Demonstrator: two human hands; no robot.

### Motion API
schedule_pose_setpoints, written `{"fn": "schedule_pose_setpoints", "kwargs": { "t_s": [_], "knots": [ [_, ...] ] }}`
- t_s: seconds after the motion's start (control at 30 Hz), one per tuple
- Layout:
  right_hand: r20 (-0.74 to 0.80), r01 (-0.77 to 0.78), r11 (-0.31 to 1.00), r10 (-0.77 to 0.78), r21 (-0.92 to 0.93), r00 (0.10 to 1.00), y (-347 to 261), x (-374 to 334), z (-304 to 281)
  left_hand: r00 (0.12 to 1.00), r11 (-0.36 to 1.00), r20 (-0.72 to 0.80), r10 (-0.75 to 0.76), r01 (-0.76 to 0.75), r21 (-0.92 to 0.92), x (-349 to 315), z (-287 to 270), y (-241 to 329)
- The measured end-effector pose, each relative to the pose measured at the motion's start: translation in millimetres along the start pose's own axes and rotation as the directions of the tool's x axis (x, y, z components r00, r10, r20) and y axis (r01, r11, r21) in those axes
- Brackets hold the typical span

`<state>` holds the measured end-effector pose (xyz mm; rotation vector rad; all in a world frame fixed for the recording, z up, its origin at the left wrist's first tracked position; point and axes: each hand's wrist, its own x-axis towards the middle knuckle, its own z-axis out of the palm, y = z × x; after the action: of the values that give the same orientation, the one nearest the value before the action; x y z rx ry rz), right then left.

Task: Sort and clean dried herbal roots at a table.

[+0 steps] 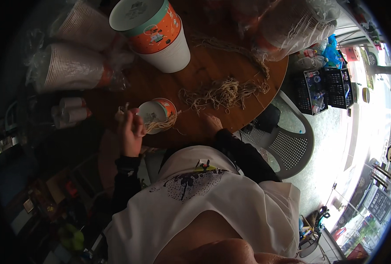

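My left hand (132, 133) is raised at the left of a small paper bowl (148, 111). Its fingers are curled and closed round a short tan bit of string (124, 108), partly hidden by them. The bowl is white inside with an orange printed side, and a bundle of loose tan strings (164, 123) hangs across its near rim. My right hand (212, 124) lies low on the wooden table, its fingers stretched toward the near edge of a tangled string pile (226, 93). Nothing shows in that hand, though its fingertips are dim.
A tall stack of paper tubs (169, 48) stands beyond the bowl. Plastic-wrapped cup stacks lie at the left (70, 66) and far right (292, 26). A grey perforated chair (292, 147) stands at the table's right edge, near black crates (312, 90) of bottles.
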<state>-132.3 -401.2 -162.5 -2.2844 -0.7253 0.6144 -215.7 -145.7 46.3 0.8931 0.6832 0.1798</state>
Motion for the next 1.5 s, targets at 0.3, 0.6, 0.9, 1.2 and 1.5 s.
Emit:
{"fn": "schedule_pose_setpoints", "kwargs": {
  "t_s": [0.3,0.6,0.9,1.2,1.5],
  "knots": [
    [0.227,0.220,0.970,-0.238,0.104,0.944,-124,-14,-126,0.892,0.902,0.390,-0.227,0.042,0.430,26,21,-130],
    [0.102,-0.142,0.800,0.102,0.583,0.990,-14,26,-87,0.919,0.966,0.301,-0.255,0.233,0.110,27,32,-105],
    [0.139,0.301,0.906,-0.353,0.298,0.925,-47,5,-58,0.953,0.988,0.274,-0.133,0.150,-0.043,21,36,-77],
    [0.667,-0.434,0.742,-0.022,0.510,0.745,-7,-3,-100,0.965,0.992,0.259,-0.048,0.076,-0.101,29,17,-51],
    [0.292,-0.116,0.987,0.079,0.110,0.953,-49,33,-42,0.957,0.987,0.266,-0.118,0.142,-0.073,18,30,-47]
  ]
}}
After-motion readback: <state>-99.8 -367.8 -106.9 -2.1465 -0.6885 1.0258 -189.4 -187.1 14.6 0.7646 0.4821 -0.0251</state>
